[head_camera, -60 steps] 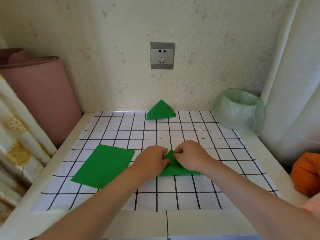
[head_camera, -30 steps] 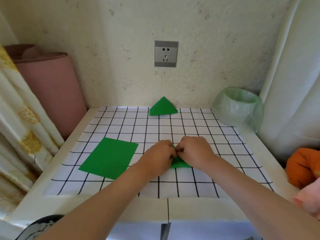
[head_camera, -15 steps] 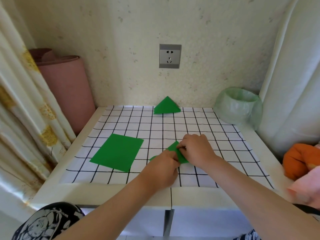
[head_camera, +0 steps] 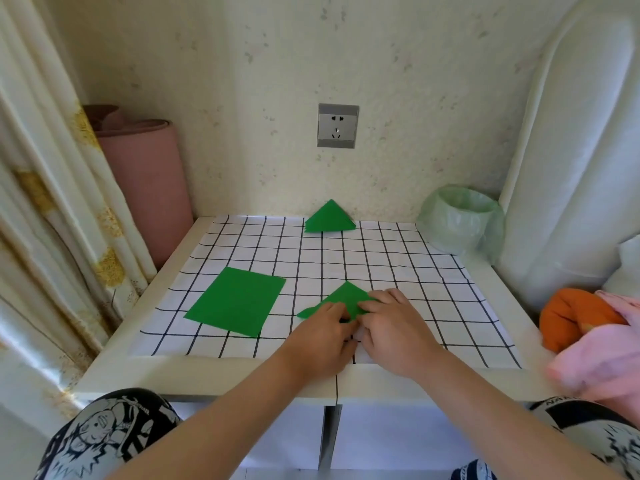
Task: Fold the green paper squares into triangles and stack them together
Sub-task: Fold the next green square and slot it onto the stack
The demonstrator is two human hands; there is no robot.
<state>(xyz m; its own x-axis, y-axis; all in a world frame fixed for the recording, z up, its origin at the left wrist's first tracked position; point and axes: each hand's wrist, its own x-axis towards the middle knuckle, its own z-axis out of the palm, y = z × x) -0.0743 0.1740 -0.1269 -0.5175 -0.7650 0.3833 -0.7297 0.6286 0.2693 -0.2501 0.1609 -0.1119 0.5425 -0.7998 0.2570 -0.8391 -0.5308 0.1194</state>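
Head view, the only one. We took the wall socket (head_camera: 337, 125) as our mark.

- Straight below the socket, at the far edge of the grid mat (head_camera: 398, 271), lay the stacked triangles (head_camera: 329, 218), their points toward the wall.
- Further below the socket, toward the near edge of the surface (head_camera: 166, 368), both hands met over the half-folded paper (head_camera: 346, 297). It already showed a triangular peak.
- The left hand (head_camera: 323, 332) had its fingers curled down onto the paper's near left part. The right hand (head_camera: 393, 323) gripped the right part. We read both as pinching the sheet, with neither hand slack.
- Below and left of the socket, a flat green square (head_camera: 237, 301) lay unfolded, apart from the hands.

Step in hand, by our judgement: closing and creasing a fold on this sheet.

Next move, as we judged it: match the edges, press the crease flat, then carry the triangle up to the stack below the socket. The flat square would follow.
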